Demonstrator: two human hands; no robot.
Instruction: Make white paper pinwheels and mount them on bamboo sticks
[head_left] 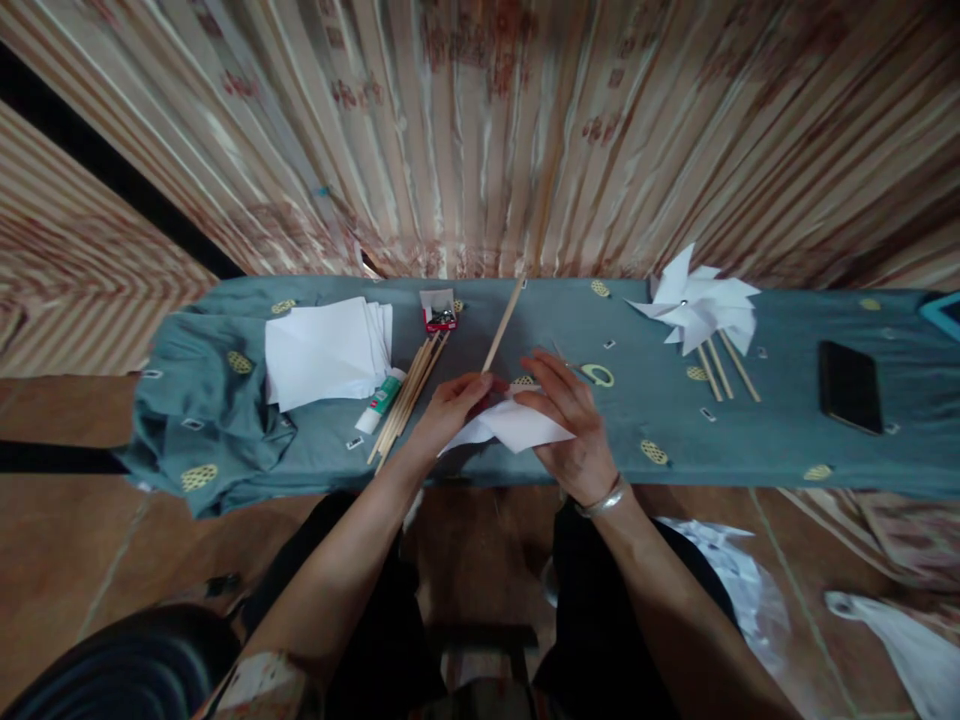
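Note:
Over the table's front edge, my left hand (454, 402) is closed around the lower end of a wooden stick (504, 325), which slants up and away. A folded white paper pinwheel (517, 425) lies between my two hands, just below the stick. My right hand (571, 425), with a silver bracelet at the wrist, is bent over the paper's right side, its fingers closed on it. Where stick and paper meet is hidden by my fingers. To the right of that hand lie scissors (598, 375) with a pale yellow-green handle.
On the green tablecloth (480, 462), left, lie a stack of white paper (322, 352), a glue stick (380, 400), several wooden sticks (409, 400) and a small red box of pins (439, 312). Finished white pinwheels (697, 305) and a black phone (850, 387) lie right. A curtain (480, 140) hangs behind.

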